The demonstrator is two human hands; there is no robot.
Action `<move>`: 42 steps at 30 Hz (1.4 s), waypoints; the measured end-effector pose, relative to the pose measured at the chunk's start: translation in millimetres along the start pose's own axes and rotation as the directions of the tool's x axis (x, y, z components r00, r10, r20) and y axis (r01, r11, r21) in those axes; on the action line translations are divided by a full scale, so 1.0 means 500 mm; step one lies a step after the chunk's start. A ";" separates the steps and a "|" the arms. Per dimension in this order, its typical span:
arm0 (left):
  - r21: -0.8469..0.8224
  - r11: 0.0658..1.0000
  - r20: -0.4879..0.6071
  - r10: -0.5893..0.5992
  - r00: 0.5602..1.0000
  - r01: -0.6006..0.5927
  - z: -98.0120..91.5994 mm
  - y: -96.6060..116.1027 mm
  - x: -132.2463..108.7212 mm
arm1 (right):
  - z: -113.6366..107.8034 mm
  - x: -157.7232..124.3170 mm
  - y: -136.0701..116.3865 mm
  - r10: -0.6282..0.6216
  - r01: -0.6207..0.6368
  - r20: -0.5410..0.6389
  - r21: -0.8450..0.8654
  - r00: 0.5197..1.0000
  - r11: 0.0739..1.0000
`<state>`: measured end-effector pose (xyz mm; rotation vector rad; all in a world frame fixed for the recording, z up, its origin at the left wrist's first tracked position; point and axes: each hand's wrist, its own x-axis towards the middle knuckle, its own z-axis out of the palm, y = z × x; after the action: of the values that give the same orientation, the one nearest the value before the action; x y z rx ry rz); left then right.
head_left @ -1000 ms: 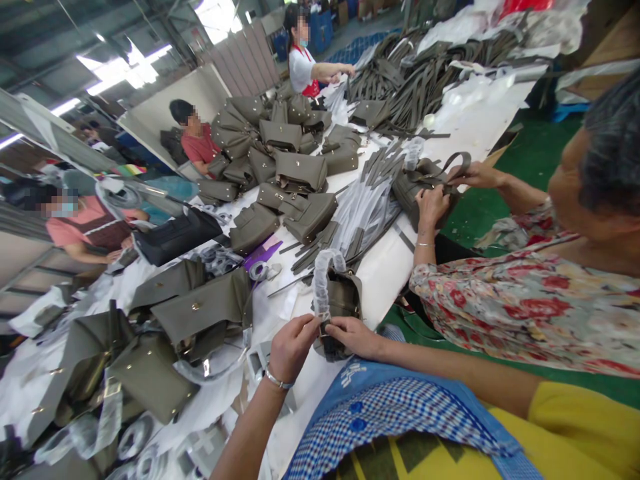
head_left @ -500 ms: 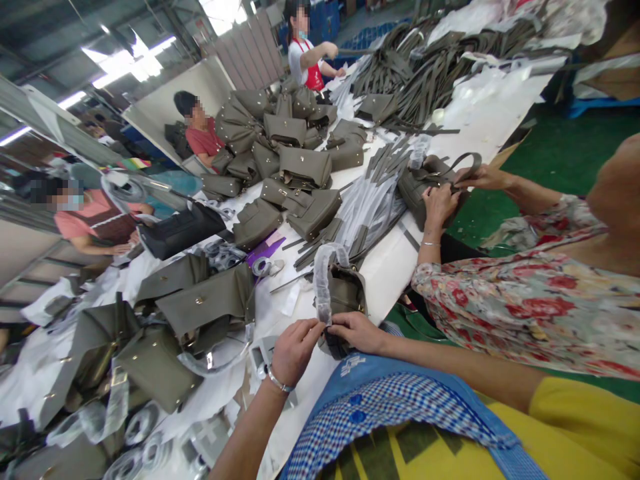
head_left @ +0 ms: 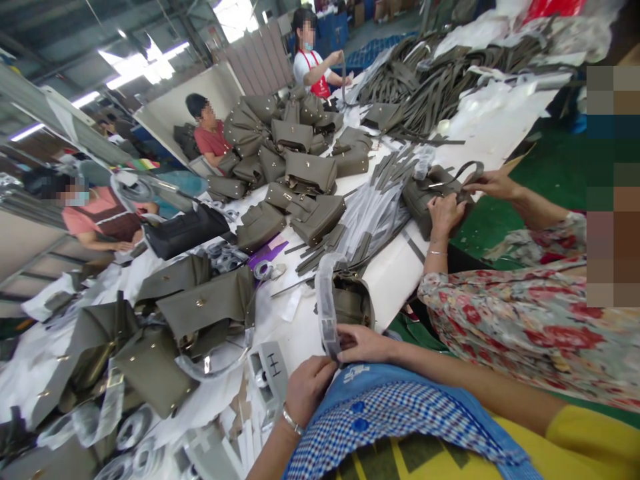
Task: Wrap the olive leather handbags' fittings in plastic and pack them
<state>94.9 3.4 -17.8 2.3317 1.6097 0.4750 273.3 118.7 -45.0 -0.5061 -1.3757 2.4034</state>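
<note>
Olive handbag (head_left: 354,307), on white table (head_left: 391,272), plastic-wrapped strap (head_left: 327,300) arched upward

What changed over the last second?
Left hand and right hand moved down toward the blue apron, the wrapped strap's near end coming with them. Grips partly hidden; no clear release. Unchanged: grey-brown bag on the table, neighbour's hands on another bag.

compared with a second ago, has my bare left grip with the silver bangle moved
Yes: your bare left grip has moved toward your blue checked-trim apron, farther from the flat purple sheet on the white table.
</note>
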 end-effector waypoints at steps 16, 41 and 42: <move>-0.705 0.576 0.196 -0.402 0.894 0.414 0.003 0.039 0.050 | -0.013 -0.001 -0.126 -0.172 0.171 -0.291 -0.028 0.941 0.985; -0.860 0.348 -0.047 -0.784 0.620 0.374 0.086 -0.022 0.131 | -0.073 0.090 -0.167 -0.342 0.055 -0.188 -0.805 0.921 0.591; -0.865 0.334 -0.042 -0.791 0.610 0.374 0.088 -0.026 0.129 | -0.096 0.067 -0.132 -0.308 -0.006 -0.234 -0.805 0.922 0.594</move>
<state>123.4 67.0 -55.5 0.8242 1.7633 1.3051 272.6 201.8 -14.8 -0.9258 -2.1578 1.3207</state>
